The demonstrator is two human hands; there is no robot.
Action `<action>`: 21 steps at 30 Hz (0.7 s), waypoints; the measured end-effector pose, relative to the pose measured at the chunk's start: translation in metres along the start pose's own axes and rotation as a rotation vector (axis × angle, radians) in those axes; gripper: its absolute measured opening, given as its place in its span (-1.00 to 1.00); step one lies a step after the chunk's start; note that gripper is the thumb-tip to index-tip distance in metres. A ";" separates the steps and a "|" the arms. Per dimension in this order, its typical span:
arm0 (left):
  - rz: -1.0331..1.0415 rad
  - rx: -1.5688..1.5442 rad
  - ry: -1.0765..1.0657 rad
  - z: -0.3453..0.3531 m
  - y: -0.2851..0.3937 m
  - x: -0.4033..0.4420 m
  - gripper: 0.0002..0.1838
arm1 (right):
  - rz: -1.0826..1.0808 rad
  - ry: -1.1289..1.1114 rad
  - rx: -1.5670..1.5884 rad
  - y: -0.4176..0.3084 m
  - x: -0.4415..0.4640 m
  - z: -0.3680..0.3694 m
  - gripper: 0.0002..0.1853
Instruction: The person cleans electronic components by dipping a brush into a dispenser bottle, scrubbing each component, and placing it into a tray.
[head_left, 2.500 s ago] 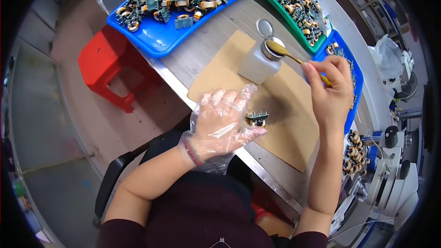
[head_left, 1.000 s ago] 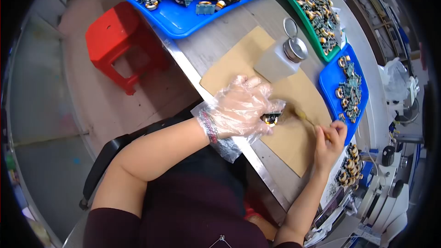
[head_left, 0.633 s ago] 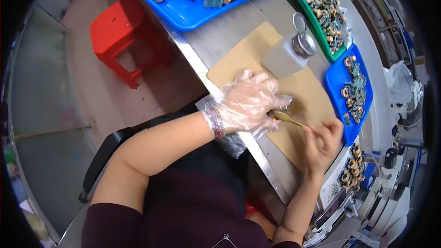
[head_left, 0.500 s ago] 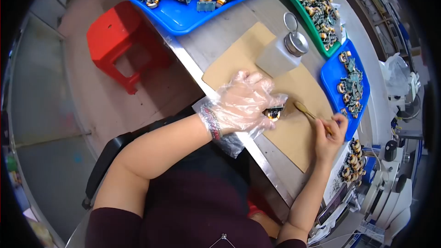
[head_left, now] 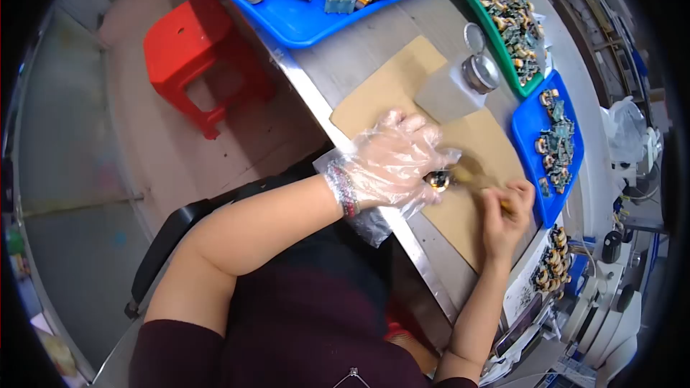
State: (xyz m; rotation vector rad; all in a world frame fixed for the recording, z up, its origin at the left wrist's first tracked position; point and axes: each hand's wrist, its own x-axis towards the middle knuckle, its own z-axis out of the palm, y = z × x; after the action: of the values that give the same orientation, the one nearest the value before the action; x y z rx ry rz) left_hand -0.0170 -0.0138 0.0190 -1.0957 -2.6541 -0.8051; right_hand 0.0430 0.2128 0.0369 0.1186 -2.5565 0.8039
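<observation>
My left hand (head_left: 394, 160), in a clear plastic glove, is closed on a small circuit board with a coil (head_left: 438, 180). Most of the board is hidden by the fingers. My bare right hand (head_left: 509, 219) grips a thin-handled brush (head_left: 472, 177), smeared by motion. The brush's tip is close to the board; whether it touches cannot be made out. Both hands are over a brown cardboard sheet (head_left: 392, 75). Just beyond my left hand, a whitish bottle with a metal pump top (head_left: 451, 92) stands on the cardboard with its lid flipped up.
Circuit boards fill a blue tray (head_left: 298, 29) at the far left and a green tray (head_left: 496, 43) behind the bottle. Another blue tray (head_left: 530, 165) holds boards on the right, near loose coil parts (head_left: 552, 262). A red stool (head_left: 190, 39) stands on the floor at left.
The brush has swung toward the board in my left hand and is now blurred. My right hand has shifted slightly leftward. The whole view has moved a little.
</observation>
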 end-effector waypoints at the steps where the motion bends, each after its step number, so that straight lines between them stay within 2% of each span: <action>1: 0.013 0.000 0.017 0.000 0.000 -0.001 -0.42 | -0.060 0.054 -0.178 0.019 0.005 -0.014 -0.90; 2: 0.018 -0.002 0.034 0.000 0.000 -0.002 -0.42 | 0.105 0.127 -0.058 0.020 0.006 -0.019 -0.89; 5: -0.005 -0.028 0.024 0.003 -0.003 -0.001 -0.41 | -0.095 0.167 0.066 -0.007 -0.001 -0.016 -0.89; 6: 0.007 -0.032 0.020 0.001 -0.001 -0.001 -0.40 | -0.265 0.020 -0.104 -0.022 0.002 -0.006 -0.87; 7: -0.016 -0.037 -0.042 -0.005 0.001 0.000 -0.40 | 0.007 -0.034 0.156 -0.015 -0.007 0.012 -0.86; 8: 0.001 -0.037 -0.047 -0.003 0.001 0.000 -0.40 | 0.004 -0.048 0.139 -0.004 -0.004 0.003 -0.86; 9: 0.018 -0.029 0.000 0.001 0.000 -0.002 -0.40 | -0.012 -0.006 -0.103 0.012 0.000 -0.012 -0.86; 10: 0.023 -0.019 0.053 0.003 -0.002 -0.003 -0.40 | -0.156 0.102 -0.190 0.032 0.004 -0.023 -0.87; 11: 0.016 -0.023 0.039 0.003 -0.002 -0.001 -0.39 | 0.045 0.095 -0.129 0.028 -0.001 -0.033 -0.87; 13: 0.024 -0.017 0.039 0.002 -0.003 -0.001 -0.38 | -0.111 0.109 -0.009 -0.002 -0.002 -0.022 -0.87; 14: 0.042 -0.031 0.099 0.005 -0.003 -0.002 -0.38 | -0.235 -0.041 -0.061 -0.019 -0.001 -0.008 -0.88; 15: 0.048 -0.036 0.084 0.005 -0.001 -0.005 -0.38 | 0.001 -0.108 0.167 -0.022 -0.007 0.008 -0.88; 17: 0.021 -0.026 0.058 0.000 -0.001 -0.002 -0.39 | 0.043 -0.073 -0.049 0.007 0.000 -0.015 -0.88; 18: 0.026 -0.012 0.071 0.003 -0.001 -0.002 -0.40 | -0.026 0.036 -0.063 0.033 0.000 -0.024 -0.88; 19: 0.017 -0.009 0.090 0.000 -0.003 0.001 -0.40 | 0.084 0.034 -0.106 0.033 -0.002 -0.035 -0.89; 21: 0.017 -0.016 0.003 -0.001 -0.002 -0.001 -0.41 | -0.112 0.119 0.036 -0.007 0.000 -0.021 -0.89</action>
State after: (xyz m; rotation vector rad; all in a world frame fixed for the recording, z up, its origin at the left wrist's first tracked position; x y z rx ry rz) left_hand -0.0179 -0.0163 0.0182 -1.1187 -2.6363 -0.8253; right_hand 0.0531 0.2188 0.0558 0.2166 -2.4016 0.7902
